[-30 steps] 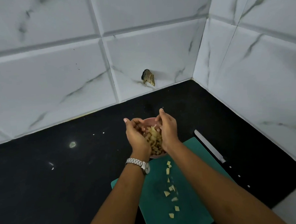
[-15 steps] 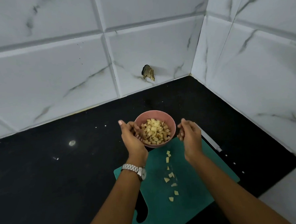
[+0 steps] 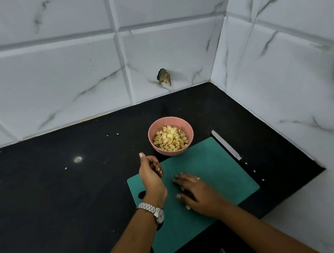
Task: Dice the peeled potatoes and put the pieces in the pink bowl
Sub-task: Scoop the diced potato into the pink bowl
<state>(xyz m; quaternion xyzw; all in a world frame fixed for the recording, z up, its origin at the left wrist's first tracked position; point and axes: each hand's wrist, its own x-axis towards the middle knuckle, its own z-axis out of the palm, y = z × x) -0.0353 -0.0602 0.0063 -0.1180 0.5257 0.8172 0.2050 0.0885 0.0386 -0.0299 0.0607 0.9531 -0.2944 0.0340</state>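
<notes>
The pink bowl (image 3: 190, 129) stands on the black counter just beyond the far edge of the green cutting board (image 3: 212, 162), filled with diced potato (image 3: 170, 138). My right hand (image 3: 196, 194) lies palm down on the board, fingers spread over the loose potato pieces. One piece (image 3: 188, 207) shows at the heel of that hand; the others are hidden under it. My left hand (image 3: 151, 173) hovers over the board's left edge, below and left of the bowl, with fingers loosely curled and nothing in it.
A knife (image 3: 227, 148) with a pale blade and black handle lies on the counter along the board's right edge. Tiled walls close the corner behind and to the right. The black counter (image 3: 69, 189) stretches left, with a few small scraps.
Both hands have left the bowl and come back toward me. The right hand dropped flat onto the loose pieces on the board; the left drew back to the board's left edge.
</notes>
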